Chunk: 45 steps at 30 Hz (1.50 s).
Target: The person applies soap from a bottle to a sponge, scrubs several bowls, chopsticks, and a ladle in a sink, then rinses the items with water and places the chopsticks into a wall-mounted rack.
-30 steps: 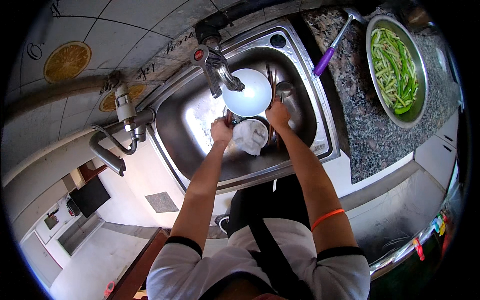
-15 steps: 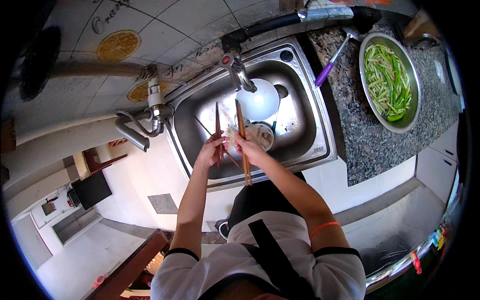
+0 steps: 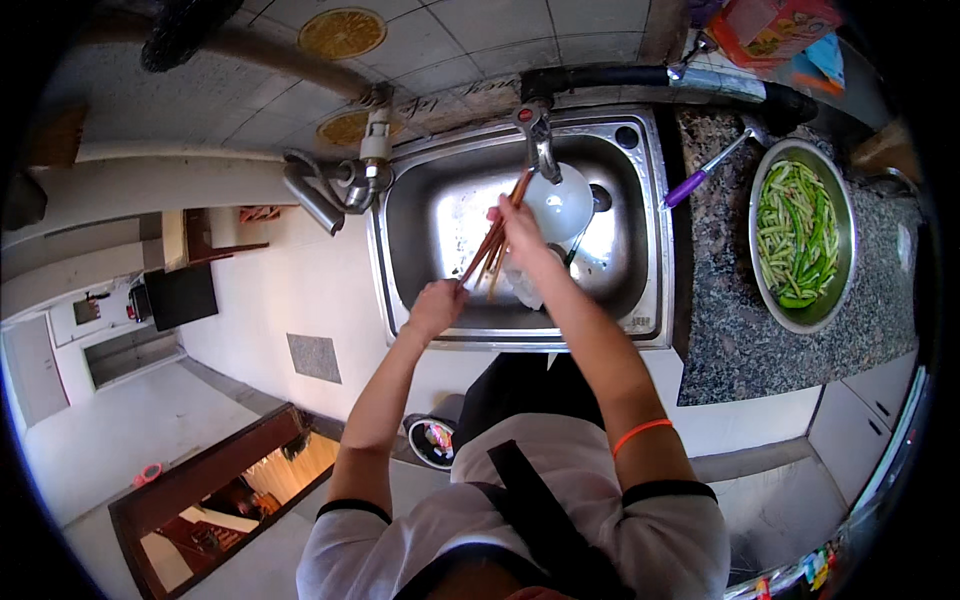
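Over the sink (image 3: 420, 215), my right hand (image 3: 519, 228) is closed round a bundle of brown wooden chopsticks (image 3: 492, 245), slanted beneath the faucet (image 3: 540, 145). Their lower ends fan apart, some lighter in colour. My left hand (image 3: 437, 308) is closed at the near left end of the bundle, gripping at least one chopstick. Past my right hand, a white bowl (image 3: 565, 205) lies in the sink, with a dark-headed spoon or ladle (image 3: 600, 198) beside it. A whitish vessel or its contents (image 3: 524, 285) shows below my right hand, partly hidden by the forearm.
On the granite counter (image 3: 720, 350) to the right stands a metal basin (image 3: 849, 265) of cut green beans or peppers. A purple-handled utensil (image 3: 685, 190) lies between basin and sink. A grey drainpipe (image 3: 315, 200) juts out left of the sink. A bin (image 3: 410, 424) stands on the floor.
Both hands held separate chopsticks before; now these are in one bundle. My right hand has moved up toward the faucet, and my left hand is at the bundle's lower end. The view has shifted.
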Tool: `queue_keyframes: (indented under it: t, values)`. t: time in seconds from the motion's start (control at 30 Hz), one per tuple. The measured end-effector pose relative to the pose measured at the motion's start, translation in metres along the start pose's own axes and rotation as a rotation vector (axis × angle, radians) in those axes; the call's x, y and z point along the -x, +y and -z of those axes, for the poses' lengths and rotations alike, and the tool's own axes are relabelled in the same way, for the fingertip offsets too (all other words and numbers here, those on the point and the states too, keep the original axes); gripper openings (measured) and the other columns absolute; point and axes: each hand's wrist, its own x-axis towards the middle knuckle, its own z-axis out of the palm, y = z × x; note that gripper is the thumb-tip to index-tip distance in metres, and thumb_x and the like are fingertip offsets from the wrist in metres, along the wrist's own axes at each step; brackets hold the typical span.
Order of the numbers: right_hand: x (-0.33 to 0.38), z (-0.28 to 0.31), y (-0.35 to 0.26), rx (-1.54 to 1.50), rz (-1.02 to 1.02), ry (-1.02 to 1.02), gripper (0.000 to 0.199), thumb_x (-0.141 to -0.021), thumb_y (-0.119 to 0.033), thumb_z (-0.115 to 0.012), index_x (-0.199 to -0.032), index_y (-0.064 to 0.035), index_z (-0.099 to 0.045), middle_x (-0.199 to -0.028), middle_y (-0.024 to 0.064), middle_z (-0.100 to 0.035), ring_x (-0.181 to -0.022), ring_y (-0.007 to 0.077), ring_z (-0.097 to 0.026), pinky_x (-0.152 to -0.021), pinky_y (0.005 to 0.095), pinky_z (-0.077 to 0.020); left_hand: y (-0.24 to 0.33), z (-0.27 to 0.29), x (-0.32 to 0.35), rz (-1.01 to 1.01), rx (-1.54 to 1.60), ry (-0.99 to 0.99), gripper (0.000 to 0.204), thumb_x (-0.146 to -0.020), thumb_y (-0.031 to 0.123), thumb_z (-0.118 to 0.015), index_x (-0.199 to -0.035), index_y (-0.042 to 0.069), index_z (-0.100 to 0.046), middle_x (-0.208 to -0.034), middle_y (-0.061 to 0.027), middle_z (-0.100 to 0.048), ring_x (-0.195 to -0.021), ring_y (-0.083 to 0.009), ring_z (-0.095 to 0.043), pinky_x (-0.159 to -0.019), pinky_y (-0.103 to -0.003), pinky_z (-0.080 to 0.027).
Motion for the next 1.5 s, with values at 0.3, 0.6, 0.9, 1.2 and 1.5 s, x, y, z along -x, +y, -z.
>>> queue_keyframes:
  t: [0.3, 0.6, 0.9, 1.2, 1.5]
  values:
    - [0.003, 0.016, -0.045, -0.390, 0.072, 0.079, 0.009, -0.084, -0.016, -0.044, -0.085, -0.0114, -0.036, -0.060, 0.0006, -0.042, -0.047, 0.0108, -0.043, -0.049, 0.0262, -0.0459, -0.101, 0.009, -0.003, 0.117, 0.320, 0.360, 0.027, -0.084, 0.021, -0.040, -0.072, 0.001, -0.055, -0.059, -0.0090, -0.056, -0.053, -0.0195, -0.055, -0.052, -0.029, -0.044]
    - [0.020, -0.007, -0.020, -0.583, 0.200, 0.132, 0.008, -0.084, -0.014, -0.044, -0.082, -0.0112, -0.037, -0.063, 0.0009, -0.044, -0.054, 0.0110, -0.045, -0.055, 0.0265, -0.0457, -0.066, -0.041, -0.035, 0.655, 1.784, -0.114, 0.053, -0.082, 0.051, -0.027, -0.104, 0.007, -0.048, -0.102, -0.0143, -0.049, -0.090, -0.0259, -0.046, -0.077, -0.035, -0.038]
    - [0.040, -0.040, 0.061, -0.527, 0.001, -0.050, 0.005, -0.083, -0.011, -0.045, -0.084, -0.0094, -0.040, -0.070, 0.0063, -0.049, -0.063, 0.0180, -0.050, -0.062, 0.0314, -0.0452, -0.072, -0.012, -0.038, 0.432, 1.812, -0.136, 0.041, -0.083, 0.039, -0.038, -0.106, 0.005, -0.043, -0.104, -0.0169, -0.047, -0.098, -0.0285, -0.045, -0.086, -0.038, -0.034]
    - [0.029, -0.046, 0.100, -0.224, -0.102, -0.018, 0.015, -0.083, -0.016, -0.046, -0.090, -0.0039, -0.045, -0.076, 0.0095, -0.051, -0.065, 0.0171, -0.050, -0.061, 0.0321, -0.0449, -0.070, -0.008, -0.022, -0.139, 0.540, -0.108, 0.049, -0.073, 0.012, -0.055, -0.115, 0.005, -0.030, -0.085, -0.0102, -0.052, -0.068, -0.0180, -0.054, -0.058, -0.028, -0.045]
    - [0.028, 0.068, 0.107, 1.272, 0.192, 0.503, 0.053, -0.069, -0.038, -0.054, -0.093, 0.0097, -0.051, -0.098, 0.0266, -0.051, -0.094, 0.0352, -0.049, -0.079, 0.0354, -0.0404, -0.086, 0.004, -0.022, 0.340, 1.503, -0.598, 0.018, -0.083, 0.020, -0.046, -0.089, 0.004, -0.047, -0.060, -0.0011, -0.044, -0.045, -0.0080, -0.040, -0.038, -0.018, -0.034]
